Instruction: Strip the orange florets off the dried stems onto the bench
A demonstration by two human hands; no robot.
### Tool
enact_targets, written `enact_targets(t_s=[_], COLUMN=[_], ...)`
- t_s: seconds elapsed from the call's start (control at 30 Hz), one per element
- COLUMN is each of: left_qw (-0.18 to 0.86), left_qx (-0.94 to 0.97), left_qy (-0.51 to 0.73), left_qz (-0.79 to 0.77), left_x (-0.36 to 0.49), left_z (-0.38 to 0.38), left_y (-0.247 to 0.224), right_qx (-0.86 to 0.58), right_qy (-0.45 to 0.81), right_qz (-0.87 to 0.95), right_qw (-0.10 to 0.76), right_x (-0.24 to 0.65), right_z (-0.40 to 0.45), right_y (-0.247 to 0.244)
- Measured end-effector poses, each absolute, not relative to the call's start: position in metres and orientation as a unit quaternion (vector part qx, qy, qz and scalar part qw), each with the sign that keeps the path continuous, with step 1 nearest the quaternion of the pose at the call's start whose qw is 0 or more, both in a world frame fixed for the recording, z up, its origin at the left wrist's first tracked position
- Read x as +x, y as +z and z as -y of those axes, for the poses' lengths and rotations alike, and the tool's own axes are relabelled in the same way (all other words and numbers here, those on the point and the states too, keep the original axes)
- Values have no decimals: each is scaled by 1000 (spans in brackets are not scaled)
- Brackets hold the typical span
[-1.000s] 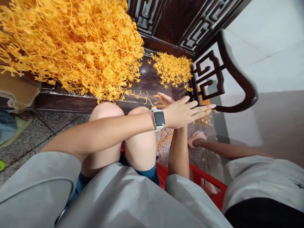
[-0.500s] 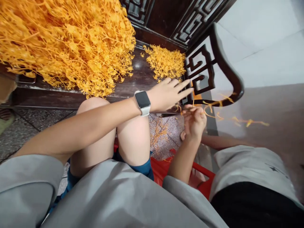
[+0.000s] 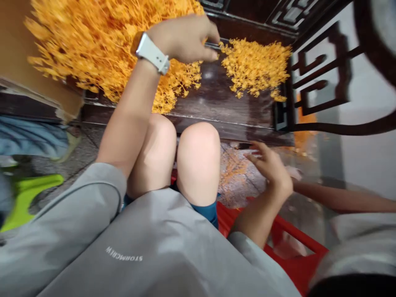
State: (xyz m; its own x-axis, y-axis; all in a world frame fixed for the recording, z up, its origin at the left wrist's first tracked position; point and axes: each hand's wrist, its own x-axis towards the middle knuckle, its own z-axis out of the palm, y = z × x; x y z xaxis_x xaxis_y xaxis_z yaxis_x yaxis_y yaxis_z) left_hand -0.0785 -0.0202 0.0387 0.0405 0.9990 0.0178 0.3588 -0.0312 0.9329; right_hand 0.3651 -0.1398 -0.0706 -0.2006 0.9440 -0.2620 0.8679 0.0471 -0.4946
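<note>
My left hand [image 3: 185, 39], with a white-strapped watch at its wrist, hovers palm down over the right side of a large heap of orange sprigs [image 3: 105, 45]. Its thumb and bent forefinger are apart, and I see nothing between them; the other fingers are partly hidden. Just right of its fingertips lies a smaller pile of short orange pieces [image 3: 256, 66] on the dark wooden bench [image 3: 216, 97]. Below the bench's front edge is my right hand [image 3: 270, 167], fingers loosely spread and holding nothing visible.
A carved armrest [image 3: 324, 74] closes the bench's right end. Cardboard [image 3: 34, 70] stands at left, above a green stool [image 3: 34, 198]. Orange scraps [image 3: 233, 169] litter the floor. Another person's arm [image 3: 343, 198] reaches in at right, near a red plastic stool [image 3: 297, 239].
My left hand has swung left and up from beside my right hand to the large heap. The orange strand has left my right hand. The view has turned leftward.
</note>
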Motion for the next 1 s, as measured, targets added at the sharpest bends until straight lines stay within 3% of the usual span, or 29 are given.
enact_targets(t_s=[0.1,0.17,0.27,0.47,0.7,1.0], left_qw=[75,-5,-5,13,-14,-75], left_qx=[700,708,702,668,654,613], left_qy=[384,317,241,192,228,293], left_qz=[-598,-631,-670,-719,-721,-730], left_x=[-129,-157,-181,-181,-189,-188], left_z=[49,77,110,123,106,101], left_y=[43,41,29,-2,-34,-44], right_qx=[-474,-373,-274,-345,-346,-358], right_qy=[333,357,331,121,99,-11], right_qz=[784,810,871,928,926,932], right_qw=[223,276,238,70,118,56], right_x=[275,213,126,25,40,81], right_z=[119,103,71,16,16,16], right_y=[-43,-25,-9,-19,-18,22])
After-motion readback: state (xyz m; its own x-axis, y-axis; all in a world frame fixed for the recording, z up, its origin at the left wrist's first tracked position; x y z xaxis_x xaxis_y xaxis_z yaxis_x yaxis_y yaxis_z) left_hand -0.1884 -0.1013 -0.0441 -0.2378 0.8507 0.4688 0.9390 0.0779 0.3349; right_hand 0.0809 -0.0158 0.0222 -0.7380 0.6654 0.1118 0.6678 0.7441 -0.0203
